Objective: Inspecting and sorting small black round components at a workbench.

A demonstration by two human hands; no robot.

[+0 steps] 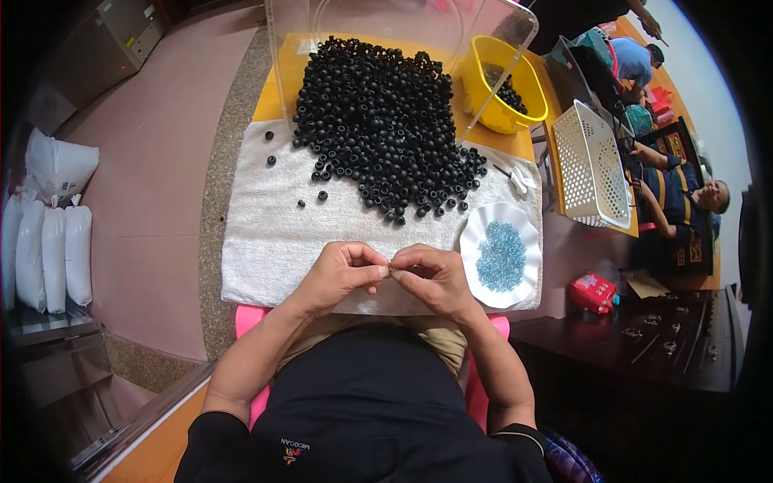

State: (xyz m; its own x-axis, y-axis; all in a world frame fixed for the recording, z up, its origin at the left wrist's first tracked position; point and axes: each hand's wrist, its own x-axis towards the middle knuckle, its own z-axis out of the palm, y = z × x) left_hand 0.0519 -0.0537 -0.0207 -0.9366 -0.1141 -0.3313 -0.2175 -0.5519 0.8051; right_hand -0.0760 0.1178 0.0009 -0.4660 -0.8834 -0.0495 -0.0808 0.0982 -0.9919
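1. Hands are meeting above the near part of the white towel (262, 258): left hand (334, 278) and right hand (435, 278) are pinching with thumb and forefinger, tips nearly touching.
2. Small piece (390, 267) is sitting between those tips; brownish, too tiny to identify. Two-sided grip is presumably steadying it.
3. Forearms are converging from both sides, likely keeping the work centred before the body.
4. White towel is covering the near part of the table (519, 145), probably to stop round items rolling; a few black pieces (378, 121) are lying loose at left.
5. Clear bin (531, 32) is apparently lying on its side, mouth facing the person, so the heap is spilling within reach.
6. White plate (469, 249) is holding blue beads (501, 258) just beside the right hand; its raised, wavy rim is probably containing them.
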